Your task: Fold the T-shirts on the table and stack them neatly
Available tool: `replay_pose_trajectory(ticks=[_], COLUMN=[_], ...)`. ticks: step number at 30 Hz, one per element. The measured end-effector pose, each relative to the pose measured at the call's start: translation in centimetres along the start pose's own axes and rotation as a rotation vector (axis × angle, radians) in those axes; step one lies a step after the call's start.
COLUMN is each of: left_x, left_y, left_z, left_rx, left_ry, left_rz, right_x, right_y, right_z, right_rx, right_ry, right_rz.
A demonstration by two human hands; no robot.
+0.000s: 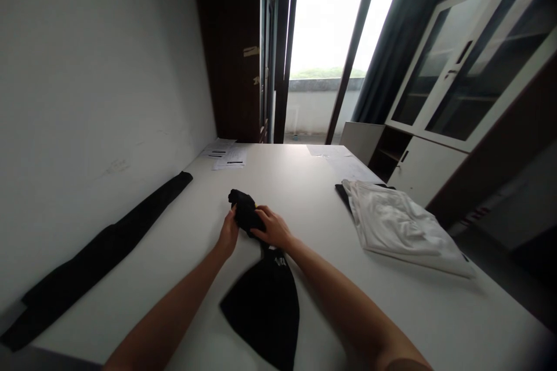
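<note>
My left hand [229,234] grips the left side of a bunched black cloth [247,213] near the middle of the table. My right hand [273,226] is closed on its right side, the fingers bent over the top. A small yellow spot shows by the right fingertips. Just below the hands, between my forearms, a flared piece of black fabric [267,307] lies flat, with white lettering at its narrow upper end. Whether it is joined to the bunched cloth is hidden by my right hand.
A long folded black cloth [108,246] lies along the left wall. Folded white fabric [400,223] rests on something dark at the right of the white table [282,171]. Papers [228,156] lie at the far left, with a transparent sheet [342,161] at the far right.
</note>
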State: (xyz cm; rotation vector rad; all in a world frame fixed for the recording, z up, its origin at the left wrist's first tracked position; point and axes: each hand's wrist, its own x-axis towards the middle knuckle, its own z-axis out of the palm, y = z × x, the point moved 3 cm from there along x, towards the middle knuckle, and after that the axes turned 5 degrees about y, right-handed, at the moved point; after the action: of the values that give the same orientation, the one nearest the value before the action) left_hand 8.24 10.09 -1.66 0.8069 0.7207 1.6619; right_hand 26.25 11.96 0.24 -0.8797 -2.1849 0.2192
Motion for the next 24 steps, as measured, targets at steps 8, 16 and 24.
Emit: replay_pose_trajectory(ticks=[8, 16, 24], left_x=[0.2, 1.0, 3.7], left_y=[0.4, 0.7, 1.7], left_z=[-1.2, -3.4, -7.4], left_rx=[0.408, 0.859, 1.240], left_ry=[0.093, 0.277, 0.378], left_rz=[0.115, 0.369, 0.534], right_x=[0.5, 1.6, 1.8], right_y=[2.4, 4.9, 8.9], right_z=[-0.2, -2.4, -5.7], right_rx=[0.360, 0.843, 1.047], right_ry=[0.255, 0.547, 0.756], right_rz=[0.373, 0.634, 0.709])
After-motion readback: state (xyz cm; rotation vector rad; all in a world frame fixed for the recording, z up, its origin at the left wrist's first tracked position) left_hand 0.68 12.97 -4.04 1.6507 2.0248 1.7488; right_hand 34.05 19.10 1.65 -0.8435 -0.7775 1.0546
